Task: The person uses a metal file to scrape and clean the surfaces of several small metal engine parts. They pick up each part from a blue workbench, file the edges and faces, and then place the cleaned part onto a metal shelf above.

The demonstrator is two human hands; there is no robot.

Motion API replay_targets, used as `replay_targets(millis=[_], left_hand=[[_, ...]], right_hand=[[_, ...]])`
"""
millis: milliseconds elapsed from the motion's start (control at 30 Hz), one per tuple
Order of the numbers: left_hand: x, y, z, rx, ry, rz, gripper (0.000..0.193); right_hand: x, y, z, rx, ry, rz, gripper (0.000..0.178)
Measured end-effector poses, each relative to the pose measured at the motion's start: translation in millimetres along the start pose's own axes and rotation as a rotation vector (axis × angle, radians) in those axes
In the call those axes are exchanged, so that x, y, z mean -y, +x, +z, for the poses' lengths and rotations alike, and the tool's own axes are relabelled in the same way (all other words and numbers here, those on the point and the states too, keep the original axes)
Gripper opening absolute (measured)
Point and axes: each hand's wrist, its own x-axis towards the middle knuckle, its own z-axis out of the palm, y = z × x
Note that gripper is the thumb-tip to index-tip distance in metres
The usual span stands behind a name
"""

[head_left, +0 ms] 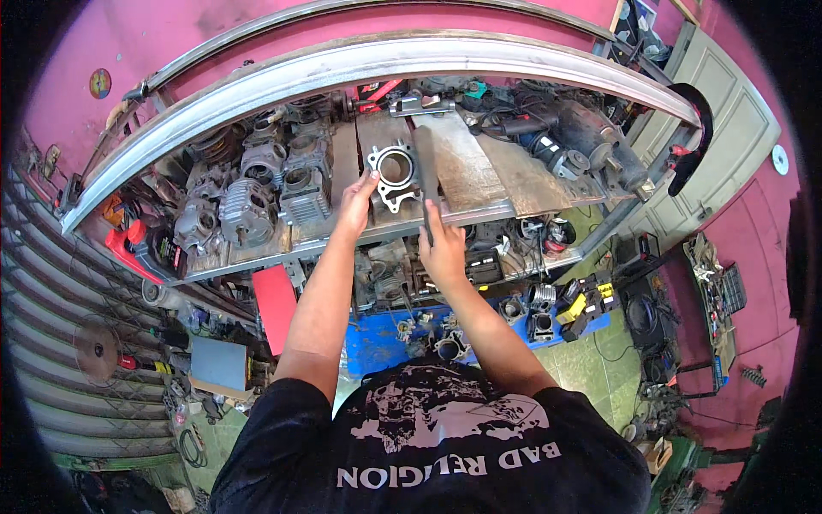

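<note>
My left hand (355, 204) grips the left edge of an engine cylinder block (377, 185), its thumb on the rim. The block sits on the wooden shelf top with its round bore and pale machined face turned up. In my right hand (443, 248) is a long, flat, dark file (425, 158), its far end slightly blurred. The index finger lies stretched along the file while the other fingers curl round its near end. The file points away from me, just right of the block; whether the two touch I cannot tell.
Several used cylinder heads and blocks (248, 210) crowd the shelf on the left. A dark exhaust canister (591, 137) and other parts lie right. A metal rail (411, 53) arches across the far side. Below, a blue surface (377, 334) holds more engine parts.
</note>
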Motion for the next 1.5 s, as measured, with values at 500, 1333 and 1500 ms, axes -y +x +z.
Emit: replay_targets(millis=[500,1333,1500], left_hand=[[1,4,-7,0.012,-0.020,-0.048,0.089],[5,5,-16,-0.019,-0.031,-0.063,0.089],[6,3,-11,-0.002,0.000,-0.047,0.087]], right_hand=[[9,-36,-1,-0.063,0.039,0.076,0.070],[19,-26,-11,0.055,0.018,-0.162,0.073],[17,-32,-28,0.089,0.030,-0.027,0.072]])
